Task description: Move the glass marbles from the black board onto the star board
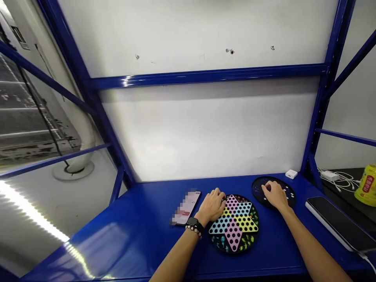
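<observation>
A round star-shaped Chinese checkers board (234, 224) with pink, blue, yellow and black points lies on the blue metal shelf (117, 243). My left hand (213, 205) rests at the board's left edge, fingers curled, and a black watch and a beaded bracelet circle that wrist. Anything in its fingers is hidden. My right hand (274, 195) lies curled over a round dark tray (289, 196) that holds small white and blue marbles. A smartphone (185, 207), its screen blurred, lies to the left of my left hand.
A small white box (291, 174) stands behind the tray. A black tablet (337, 221) lies at the right of the shelf. White cables (337, 178) and a yellow can (366, 186) sit on a black surface beyond. Blue shelf uprights and a white back panel surround the shelf.
</observation>
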A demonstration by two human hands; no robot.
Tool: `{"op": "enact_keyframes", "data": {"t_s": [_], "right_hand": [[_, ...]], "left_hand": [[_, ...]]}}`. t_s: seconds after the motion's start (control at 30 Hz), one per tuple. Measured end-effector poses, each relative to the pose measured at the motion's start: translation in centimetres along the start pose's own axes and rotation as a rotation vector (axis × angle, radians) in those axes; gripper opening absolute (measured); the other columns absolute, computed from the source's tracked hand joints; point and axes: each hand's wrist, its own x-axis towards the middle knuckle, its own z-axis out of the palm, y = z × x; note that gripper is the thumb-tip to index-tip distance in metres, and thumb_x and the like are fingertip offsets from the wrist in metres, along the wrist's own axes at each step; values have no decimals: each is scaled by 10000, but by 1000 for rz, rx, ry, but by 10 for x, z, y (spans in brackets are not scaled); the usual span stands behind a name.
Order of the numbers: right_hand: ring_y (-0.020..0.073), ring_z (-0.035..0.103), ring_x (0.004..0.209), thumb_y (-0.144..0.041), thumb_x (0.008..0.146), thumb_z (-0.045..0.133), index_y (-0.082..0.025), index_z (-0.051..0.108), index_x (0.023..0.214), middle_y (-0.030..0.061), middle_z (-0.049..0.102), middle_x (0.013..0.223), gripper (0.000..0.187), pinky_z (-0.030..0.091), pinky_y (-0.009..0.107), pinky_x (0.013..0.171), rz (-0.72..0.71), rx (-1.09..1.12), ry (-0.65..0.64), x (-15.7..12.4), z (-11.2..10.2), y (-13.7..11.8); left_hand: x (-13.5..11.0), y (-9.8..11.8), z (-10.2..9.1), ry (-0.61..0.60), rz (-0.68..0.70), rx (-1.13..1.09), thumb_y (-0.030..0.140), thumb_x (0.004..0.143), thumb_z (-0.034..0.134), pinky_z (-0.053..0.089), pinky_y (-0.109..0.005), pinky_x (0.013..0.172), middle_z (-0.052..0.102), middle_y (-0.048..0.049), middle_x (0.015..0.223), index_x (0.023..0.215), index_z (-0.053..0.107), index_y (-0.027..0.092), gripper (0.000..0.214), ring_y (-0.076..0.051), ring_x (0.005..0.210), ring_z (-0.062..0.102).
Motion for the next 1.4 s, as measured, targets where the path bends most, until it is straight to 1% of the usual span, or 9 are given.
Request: {"op": "enact_keyframes", "data": {"t_s": [0.13,0.27,0.37,0.5,0.63,0.83,1.0,1.13,1.4], "right_hand": [[242,588,916,-470,907,470,-215,633,823,73,645,937,315,388,327,741,8,59,-30,0,1,3],[232,589,899,-483,908,454,-214,616,796,67,647,914,333,393,321,748,12,106,-14,-1,0,3],[229,594,887,-516,914,429,-216,612,779,67,655,913,376,398,322,752,38,157,23,-1,-6,2],[249,600,879,-556,920,391,-216,627,776,87,674,913,438,394,344,744,164,172,127,3,-21,10],[272,603,895,-563,929,350,-222,617,756,93,680,892,466,389,357,728,245,151,121,5,-30,20],[254,609,838,-579,922,338,-227,604,726,81,680,851,482,385,338,694,243,195,112,3,-31,15],[241,608,767,-576,909,362,-225,589,695,74,673,786,469,374,313,643,230,234,111,2,-29,15],[233,608,754,-575,909,366,-230,570,684,59,672,768,460,368,301,628,237,259,82,1,-28,15],[219,605,732,-571,901,383,-230,540,652,47,666,749,449,379,295,640,173,286,99,3,-21,14]], "left_hand": [[7,0,1,16,0,-1,386,990,360,449,-367,855,585,-84,1104,1138,577,199,323,-230,978,576],[11,3,4,23,10,3,362,989,365,445,-349,822,580,-76,1097,1123,560,200,287,-220,960,577],[10,3,6,48,13,8,348,993,356,436,-330,786,573,-68,1078,1105,557,206,270,-203,914,575],[10,2,9,55,58,46,335,1000,334,427,-335,771,569,-69,1073,1070,585,216,286,-205,908,562],[14,1,8,45,77,81,344,998,330,430,-346,771,575,-75,1049,1056,609,221,310,-216,906,562],[18,-2,8,-13,101,75,373,1002,301,447,-348,777,602,-88,1047,945,651,210,390,-219,900,594],[19,-6,11,-66,13,-35,375,1002,285,455,-317,761,652,-75,971,876,689,212,453,-205,861,634],[22,-7,12,-62,-44,-47,400,1001,285,447,-304,699,689,-74,947,843,715,212,496,-205,819,659],[19,-5,8,-11,-100,-39,441,1007,256,434,-324,710,720,-105,936,786,719,188,571,-230,834,673]]}}
